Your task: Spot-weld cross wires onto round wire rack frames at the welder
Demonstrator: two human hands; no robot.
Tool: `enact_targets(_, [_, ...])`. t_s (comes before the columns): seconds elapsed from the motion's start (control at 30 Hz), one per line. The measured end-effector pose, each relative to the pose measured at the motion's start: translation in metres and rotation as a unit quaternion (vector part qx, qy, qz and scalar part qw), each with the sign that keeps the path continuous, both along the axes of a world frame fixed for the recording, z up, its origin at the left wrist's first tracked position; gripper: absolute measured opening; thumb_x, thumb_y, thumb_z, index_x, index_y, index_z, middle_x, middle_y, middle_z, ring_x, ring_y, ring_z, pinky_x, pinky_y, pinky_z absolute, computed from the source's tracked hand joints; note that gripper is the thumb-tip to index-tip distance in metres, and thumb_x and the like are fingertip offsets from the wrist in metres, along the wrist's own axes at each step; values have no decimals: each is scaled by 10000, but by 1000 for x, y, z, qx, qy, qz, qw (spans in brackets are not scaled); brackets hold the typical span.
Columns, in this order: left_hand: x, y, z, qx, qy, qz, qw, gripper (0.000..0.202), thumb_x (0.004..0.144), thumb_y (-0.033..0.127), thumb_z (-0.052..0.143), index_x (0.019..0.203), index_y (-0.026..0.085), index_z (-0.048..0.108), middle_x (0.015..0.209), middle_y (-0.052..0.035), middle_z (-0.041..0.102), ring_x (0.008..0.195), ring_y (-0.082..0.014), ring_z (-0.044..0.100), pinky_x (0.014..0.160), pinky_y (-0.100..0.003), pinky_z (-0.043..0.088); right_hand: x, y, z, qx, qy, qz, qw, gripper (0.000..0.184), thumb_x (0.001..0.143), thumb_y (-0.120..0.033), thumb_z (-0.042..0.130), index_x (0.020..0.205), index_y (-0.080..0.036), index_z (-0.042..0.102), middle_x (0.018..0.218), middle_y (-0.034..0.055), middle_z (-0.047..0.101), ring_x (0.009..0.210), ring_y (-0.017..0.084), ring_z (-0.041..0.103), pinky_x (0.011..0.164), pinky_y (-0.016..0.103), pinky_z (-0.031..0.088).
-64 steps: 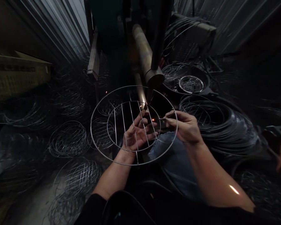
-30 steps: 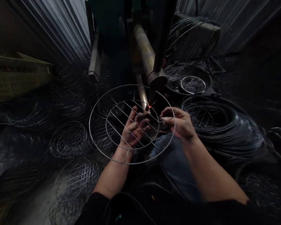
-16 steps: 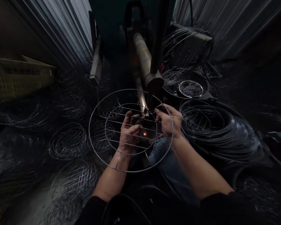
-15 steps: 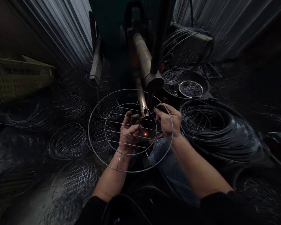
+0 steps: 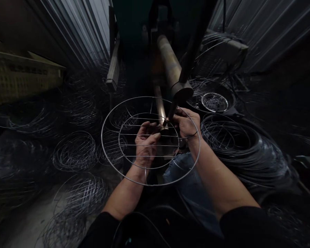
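Closely, hands (image 5: 144,140) at wire rack (image 5: 129,134); crate markings (image 5: 28,71) unreadable.

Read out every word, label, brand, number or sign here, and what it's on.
No text can be read.
Yellow crate at left: dark marks along its upper side, possibly lettering, too dim and blurred to read.
Wire rack: no lettering visible.

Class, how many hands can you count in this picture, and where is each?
2. The left hand is beneath the wire rack, seen through its bars; the right hand is at its right side. Dark areas could hide others.
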State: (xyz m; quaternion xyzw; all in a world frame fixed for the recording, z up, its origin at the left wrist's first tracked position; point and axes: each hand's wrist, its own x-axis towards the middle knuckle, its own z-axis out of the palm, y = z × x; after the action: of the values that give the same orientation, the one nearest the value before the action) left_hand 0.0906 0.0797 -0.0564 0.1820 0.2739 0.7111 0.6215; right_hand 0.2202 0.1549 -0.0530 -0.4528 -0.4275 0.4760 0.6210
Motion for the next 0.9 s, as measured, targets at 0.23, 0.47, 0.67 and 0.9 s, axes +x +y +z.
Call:
enact_targets(0.23, [7, -5, -4, -5, -8, 17, 1000, 490, 543, 27, 805, 953, 237, 640, 972, 26, 679, 967, -176, 663, 938, -343, 465, -2, 3, 13, -19, 14, 18, 1000, 247, 472, -289, 815, 621, -169, 659, 605, -25, 603, 544, 123, 548, 496, 253, 431])
enact_targets(0.47, [7, -7, -4, -8, -18, 7, 1000, 490, 536, 31, 809, 951, 225, 637, 964, 18, 682, 967, -173, 661, 932, -337, 465, -2, -1, 15, -28, 24, 43, 998, 221, 478, -279, 801, 608, -181, 651, 598, -21, 606, 539, 122, 545, 481, 250, 423])
enact_targets(0.67, [4, -7, -2, 1, -15, -8, 1000, 486, 512, 61, 836, 933, 208, 643, 946, 9, 690, 876, -173, 678, 911, -363, 484, 24, -42, 2, -80, 67, 16, 994, 293, 445, -168, 804, 718, -193, 698, 664, -15, 658, 516, 95, 541, 450, 215, 385])
enact_targets(0.9, [-1, -8, -8, 65, 34, 30, 997, 462, 539, 57, 856, 935, 220, 682, 971, -3, 705, 902, -176, 682, 910, -350, 497, 28, -75, 1, -17, 30, -28, 999, 148, 590, -199, 794, 714, -191, 714, 555, -27, 597, 465, 91, 500, 472, 240, 389])
